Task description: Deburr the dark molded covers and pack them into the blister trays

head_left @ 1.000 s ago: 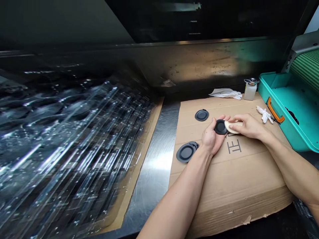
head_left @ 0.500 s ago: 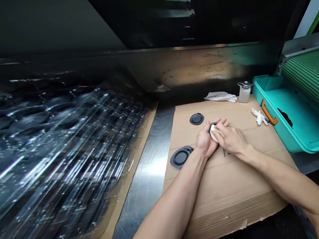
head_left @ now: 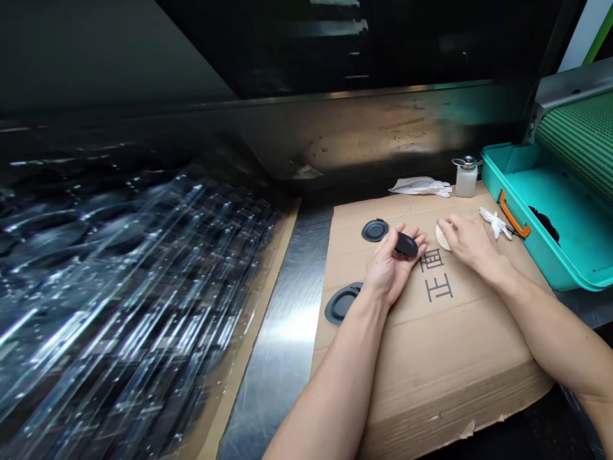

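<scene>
My left hand (head_left: 390,271), palm up over the cardboard (head_left: 460,338), holds a small black oval part (head_left: 406,244) between thumb and fingers. To its right, my right hand (head_left: 472,241) grips a round cream-coloured pad (head_left: 442,237) close to the cardboard; the fingertips partly cover the pad. A dark oval piece (head_left: 375,230) lies just beyond my left hand. Nearer, a larger dark oval piece (head_left: 341,305) rests by the cardboard's left edge, partly behind my left wrist. Black printed characters (head_left: 438,287) show between my hands.
Clear plastic trays (head_left: 119,287) fill the left side, beside a bare metal strip (head_left: 282,338). At the back are white gloves (head_left: 421,186) and a pump bottle (head_left: 466,179). Another white glove (head_left: 495,223) lies by a teal bin (head_left: 531,262), below a green mesh belt (head_left: 582,137).
My right hand has moved right with the pad, off the black part. The part in my left hand is now tilted, with its smooth side showing. The printed characters are uncovered.
</scene>
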Motion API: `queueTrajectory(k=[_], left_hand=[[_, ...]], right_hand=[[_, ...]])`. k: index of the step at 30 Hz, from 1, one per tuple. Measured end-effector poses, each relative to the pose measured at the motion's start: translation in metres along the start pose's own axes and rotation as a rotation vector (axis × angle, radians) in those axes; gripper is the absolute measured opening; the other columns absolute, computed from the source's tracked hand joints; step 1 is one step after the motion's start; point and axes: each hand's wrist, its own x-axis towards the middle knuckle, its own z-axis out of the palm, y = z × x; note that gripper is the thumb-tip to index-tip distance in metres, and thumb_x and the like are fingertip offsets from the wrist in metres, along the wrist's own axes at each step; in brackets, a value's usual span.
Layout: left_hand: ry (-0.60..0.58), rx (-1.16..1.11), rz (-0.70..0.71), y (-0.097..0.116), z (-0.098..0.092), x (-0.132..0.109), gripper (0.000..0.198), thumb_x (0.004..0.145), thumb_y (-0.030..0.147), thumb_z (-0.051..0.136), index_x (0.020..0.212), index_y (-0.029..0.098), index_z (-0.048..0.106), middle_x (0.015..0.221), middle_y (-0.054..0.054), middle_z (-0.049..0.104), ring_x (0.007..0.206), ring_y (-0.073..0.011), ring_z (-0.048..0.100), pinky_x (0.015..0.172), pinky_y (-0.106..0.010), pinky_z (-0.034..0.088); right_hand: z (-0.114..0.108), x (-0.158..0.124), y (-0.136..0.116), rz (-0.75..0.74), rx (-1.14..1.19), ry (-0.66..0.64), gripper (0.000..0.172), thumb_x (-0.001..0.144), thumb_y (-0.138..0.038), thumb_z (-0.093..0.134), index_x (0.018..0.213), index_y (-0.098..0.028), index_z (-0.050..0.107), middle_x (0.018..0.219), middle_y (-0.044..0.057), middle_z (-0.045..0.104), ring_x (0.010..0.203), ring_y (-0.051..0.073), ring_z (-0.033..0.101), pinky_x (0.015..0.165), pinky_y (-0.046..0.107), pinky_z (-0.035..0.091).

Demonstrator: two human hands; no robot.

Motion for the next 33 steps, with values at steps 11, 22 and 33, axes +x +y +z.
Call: queueTrajectory(k=[11,22,33], left_hand=[[-0.067,-0.122,-0.377,0.011,0.003,-0.010,0.078,0.106,0.059,0.022,0.144,-0.001,0.052,0.119,-0.030,0.072,0.071,-0.0193,0.075,0.053,-0.021,0.059],[-0.229,0.132,-0.330,-0.002,0.002,-0.007,0.078,0.105,0.062,0.020,0.119,0.005,0.072,0.079,-0.016,0.077,0.054,-0.0181,0.068,0.050,-0.025,0.054],[-0.199,0.372,-0.193,-0.011,0.008,-0.013,0.067,0.106,0.060,0.029,0.098,0.013,0.075,0.058,-0.008,0.069,0.038,-0.0139,0.058,0.038,-0.024,0.038]], right_hand=[[0.010,0.030,0.062,-0.057,-0.068,0.228,0.029,0.094,-0.031,0.050,0.086,-0.015,0.072,0.093,0.021,0.071,0.105,0.039,0.060,0.092,0.058,0.042],[-0.003,-0.005,-0.016,-0.410,0.439,-0.041,0.027,0.094,-0.037,0.057,0.112,-0.020,0.068,0.103,0.008,0.074,0.094,0.024,0.068,0.085,0.037,0.051],[-0.001,-0.009,-0.017,-0.556,0.059,-0.037,0.031,0.099,-0.034,0.045,0.097,-0.020,0.073,0.093,0.010,0.070,0.092,0.026,0.057,0.085,0.042,0.039]])
